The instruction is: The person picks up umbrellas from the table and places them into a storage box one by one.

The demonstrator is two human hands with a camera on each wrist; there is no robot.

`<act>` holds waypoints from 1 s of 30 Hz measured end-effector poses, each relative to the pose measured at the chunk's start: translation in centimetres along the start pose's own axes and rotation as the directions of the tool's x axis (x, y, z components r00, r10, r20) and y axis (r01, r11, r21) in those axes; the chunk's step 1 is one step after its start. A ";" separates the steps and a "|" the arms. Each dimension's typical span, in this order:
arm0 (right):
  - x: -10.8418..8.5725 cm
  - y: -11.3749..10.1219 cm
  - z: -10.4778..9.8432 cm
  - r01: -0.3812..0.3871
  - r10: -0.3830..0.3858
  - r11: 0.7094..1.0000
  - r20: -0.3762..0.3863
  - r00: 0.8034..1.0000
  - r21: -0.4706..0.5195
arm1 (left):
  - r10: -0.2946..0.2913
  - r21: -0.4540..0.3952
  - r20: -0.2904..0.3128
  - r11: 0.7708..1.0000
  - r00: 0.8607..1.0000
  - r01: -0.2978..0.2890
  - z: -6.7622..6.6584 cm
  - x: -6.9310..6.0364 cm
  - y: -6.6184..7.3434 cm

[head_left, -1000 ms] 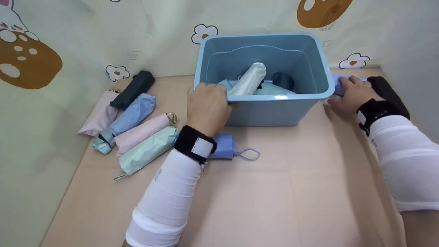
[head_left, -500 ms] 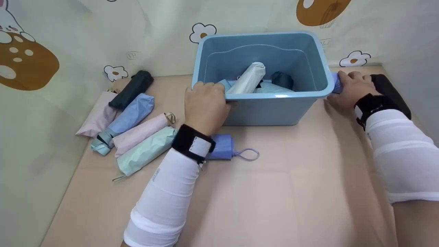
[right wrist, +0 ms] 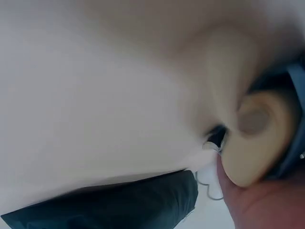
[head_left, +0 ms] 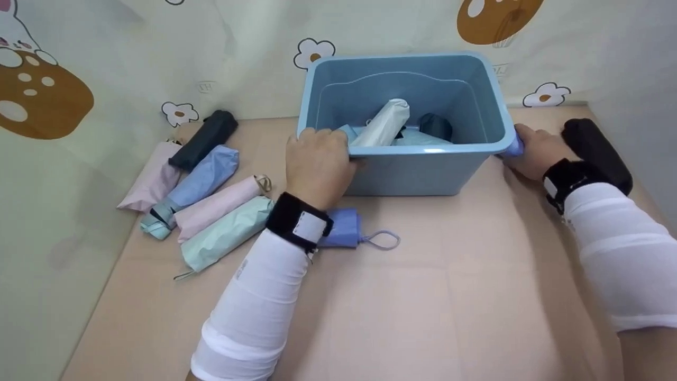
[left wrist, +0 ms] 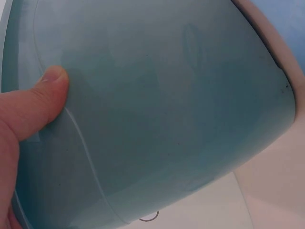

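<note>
Faint wall lettering (head_left: 206, 86) at upper left is illegible. Near centre, the left hand (head_left: 320, 168) clasps the lower-left rim of the blue bin (head_left: 404, 172). Just right of it, a violet umbrella (head_left: 514, 146), long axis hidden, is grasped by the right hand (head_left: 543, 152); the bin's opening lies leftward.

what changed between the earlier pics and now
The right hand and the periwinkle umbrella it holds moved toward the near right of the bin, away from the black umbrella. The left hand still grips the bin; the umbrellas at left stayed put.
</note>
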State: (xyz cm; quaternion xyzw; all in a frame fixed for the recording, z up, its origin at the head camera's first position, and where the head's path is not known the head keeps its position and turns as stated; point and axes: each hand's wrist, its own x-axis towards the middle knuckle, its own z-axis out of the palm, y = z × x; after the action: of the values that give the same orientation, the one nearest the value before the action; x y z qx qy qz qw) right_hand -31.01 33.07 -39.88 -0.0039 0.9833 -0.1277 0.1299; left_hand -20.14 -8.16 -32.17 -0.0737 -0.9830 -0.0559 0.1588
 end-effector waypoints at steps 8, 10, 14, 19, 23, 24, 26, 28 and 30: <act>-1.8 -0.9 -0.2 0.072 -0.074 0.997 -0.078 0.994 -0.034 | -0.009 -0.018 0.005 1.000 1.000 0.009 0.0 -0.3 0.0; -2.4 -1.1 -1.2 0.073 -0.072 0.997 -0.111 0.991 0.009 | -0.006 -0.017 0.003 1.000 1.000 0.006 0.0 -0.3 -0.1; -4.1 -2.3 -4.1 0.035 -0.001 0.983 -0.184 0.983 0.180 | 0.002 -0.015 -0.011 1.000 1.000 -0.003 0.0 -0.4 -0.1; -6.6 -5.3 -7.2 0.029 0.090 0.920 -0.283 0.955 0.390 | 0.002 -0.016 -0.020 1.000 1.000 -0.002 0.0 -0.5 -0.2; -8.1 -8.3 -8.6 0.097 0.081 0.884 -0.354 0.932 0.456 | 0.005 -0.014 -0.020 1.000 1.000 -0.005 0.0 -0.5 -0.2; -8.4 -9.0 -8.7 0.117 0.067 0.881 -0.366 0.928 0.457 | 0.006 -0.014 -0.018 1.000 1.000 -0.006 0.0 -0.5 -0.2; -8.9 -10.4 -8.7 0.154 0.032 0.877 -0.375 0.927 0.455 | 0.007 -0.013 -0.012 1.000 1.000 -0.007 -0.1 -0.6 -0.2; -9.1 -11.7 -8.5 0.188 -0.001 0.873 -0.385 0.923 0.449 | 0.008 -0.011 -0.009 1.000 1.000 -0.008 -0.1 -0.6 -0.2; -9.1 -12.9 -8.2 0.212 -0.025 0.870 -0.390 0.921 0.445 | 0.005 -0.009 -0.005 1.000 1.000 -0.005 -0.1 -0.6 -0.2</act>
State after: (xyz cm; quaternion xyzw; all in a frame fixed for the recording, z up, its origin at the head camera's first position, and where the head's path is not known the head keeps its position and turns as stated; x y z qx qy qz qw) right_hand -24.68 23.02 -26.63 -0.0087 0.9251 -0.3730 -0.0700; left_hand -19.59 -8.43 -32.28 -0.0769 -0.9821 -0.0602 0.1611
